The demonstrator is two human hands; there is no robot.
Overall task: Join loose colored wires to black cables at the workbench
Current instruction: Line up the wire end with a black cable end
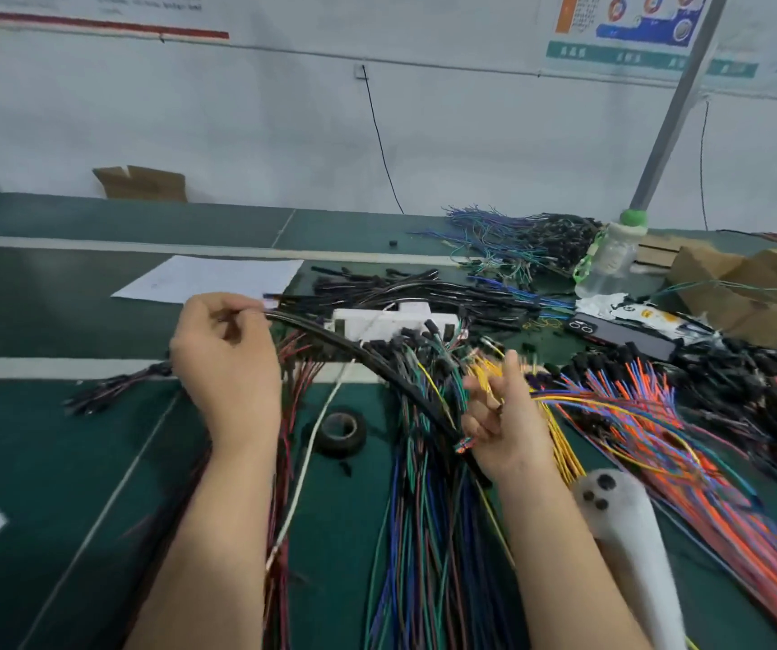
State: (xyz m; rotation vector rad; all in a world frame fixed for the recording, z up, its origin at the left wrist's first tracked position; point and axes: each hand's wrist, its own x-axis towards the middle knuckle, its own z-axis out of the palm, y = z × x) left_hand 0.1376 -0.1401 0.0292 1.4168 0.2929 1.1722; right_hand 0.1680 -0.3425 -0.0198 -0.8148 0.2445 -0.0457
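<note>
Over the green workbench [96, 438] my left hand [227, 354] is pinched shut on one end of a black cable [354, 349], stretched taut for joining; my right hand [504, 415] pinches yellow wires [565, 452], readying one.

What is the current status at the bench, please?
Left hand pinching black cable. Right hand holding yellow wires. Tape roll idle between.

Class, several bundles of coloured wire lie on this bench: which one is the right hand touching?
The yellow wires: the right hand has its fingers in them, while the orange and blue bundle lies untouched farther right.
</note>
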